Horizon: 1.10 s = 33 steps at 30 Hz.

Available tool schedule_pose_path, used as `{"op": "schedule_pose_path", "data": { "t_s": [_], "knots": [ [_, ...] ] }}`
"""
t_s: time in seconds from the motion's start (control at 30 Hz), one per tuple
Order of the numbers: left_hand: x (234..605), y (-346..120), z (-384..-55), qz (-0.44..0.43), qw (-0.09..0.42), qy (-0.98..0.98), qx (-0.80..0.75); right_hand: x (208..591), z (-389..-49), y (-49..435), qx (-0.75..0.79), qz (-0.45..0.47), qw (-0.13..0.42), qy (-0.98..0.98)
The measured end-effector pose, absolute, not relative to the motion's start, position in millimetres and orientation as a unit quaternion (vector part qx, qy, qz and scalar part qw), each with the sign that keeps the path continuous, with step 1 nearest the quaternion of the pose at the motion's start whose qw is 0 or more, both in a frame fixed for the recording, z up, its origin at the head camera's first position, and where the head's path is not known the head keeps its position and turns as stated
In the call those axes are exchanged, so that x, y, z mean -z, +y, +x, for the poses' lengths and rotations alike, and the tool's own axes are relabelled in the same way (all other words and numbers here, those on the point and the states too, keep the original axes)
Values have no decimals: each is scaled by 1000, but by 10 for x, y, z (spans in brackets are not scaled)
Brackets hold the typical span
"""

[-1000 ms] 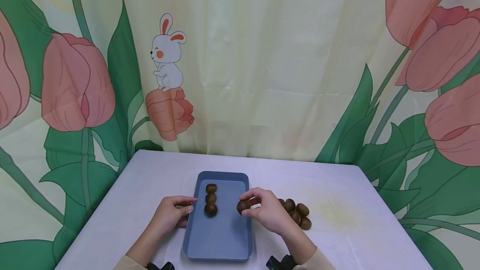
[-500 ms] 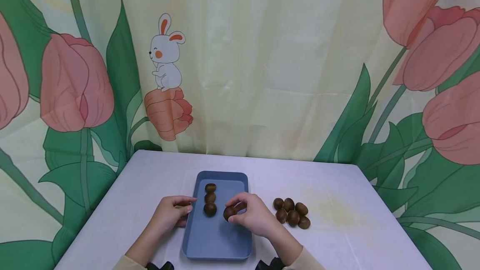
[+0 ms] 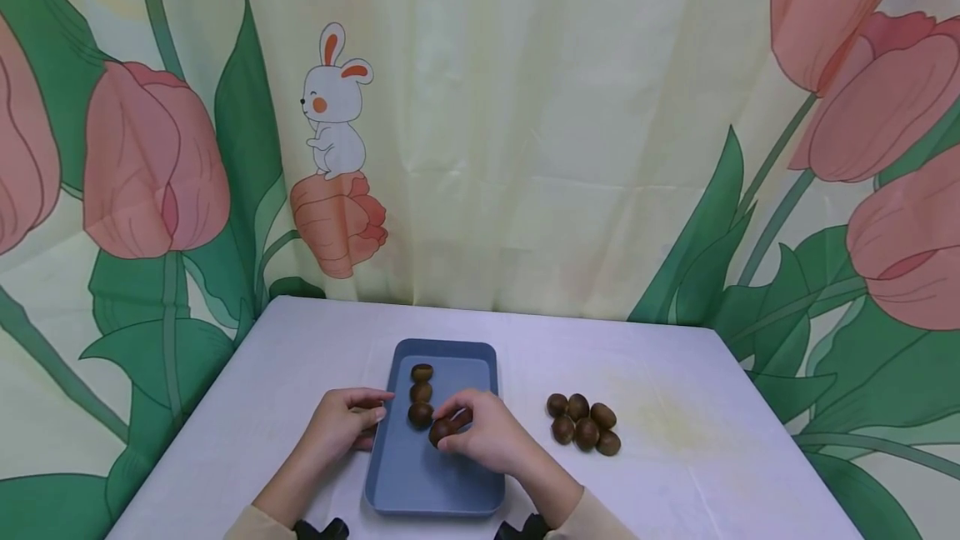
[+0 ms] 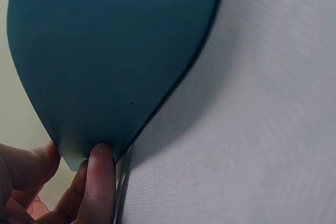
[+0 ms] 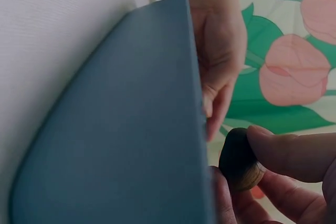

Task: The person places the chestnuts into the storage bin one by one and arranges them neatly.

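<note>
On the table lies a blue-grey rectangular tray (image 3: 442, 486), with three brown chestnuts (image 3: 421, 392) in a column inside, towards its left side. My right hand (image 3: 483, 432) is over the tray and pinches another chestnut (image 3: 441, 433) between thumb and fingers, just right of and below the nearest one in the column. In the right wrist view this chestnut (image 5: 239, 161) shows dark with a paler end; whether it touches the tray floor is hidden. My left hand (image 3: 341, 423) holds the tray's left edge, its fingertips (image 4: 101, 174) against the outer wall in the left wrist view.
Several loose chestnuts (image 3: 586, 433) lie grouped on the white-covered table (image 3: 697, 432), right of the tray. Behind the table hangs a curtain (image 3: 525, 148) printed with tulips and a rabbit. Dark devices (image 3: 522, 528) are worn on both wrists.
My right hand has carried its chestnut leftward from the tray's right rim to beside the column, uncovering the loose group on the right. The left hand and tray stay in place.
</note>
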State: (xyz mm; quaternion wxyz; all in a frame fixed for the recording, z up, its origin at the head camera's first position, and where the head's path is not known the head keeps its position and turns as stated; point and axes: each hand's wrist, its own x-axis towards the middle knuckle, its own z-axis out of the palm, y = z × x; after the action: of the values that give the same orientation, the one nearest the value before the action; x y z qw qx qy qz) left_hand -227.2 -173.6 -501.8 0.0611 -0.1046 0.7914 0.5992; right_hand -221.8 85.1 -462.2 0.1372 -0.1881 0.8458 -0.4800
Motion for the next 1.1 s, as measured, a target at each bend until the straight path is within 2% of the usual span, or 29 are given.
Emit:
{"op": "schedule_pose_path", "data": {
  "t_s": [0.6,1.1],
  "knots": [
    [5034,-1746,-2297,-106,65,792,-597,4811,-2150,683,432,-187,159,868],
    [5030,-1744,-2292,-107,63,792,-598,4859,-2135,606,384,-194,117,895]
  ]
}}
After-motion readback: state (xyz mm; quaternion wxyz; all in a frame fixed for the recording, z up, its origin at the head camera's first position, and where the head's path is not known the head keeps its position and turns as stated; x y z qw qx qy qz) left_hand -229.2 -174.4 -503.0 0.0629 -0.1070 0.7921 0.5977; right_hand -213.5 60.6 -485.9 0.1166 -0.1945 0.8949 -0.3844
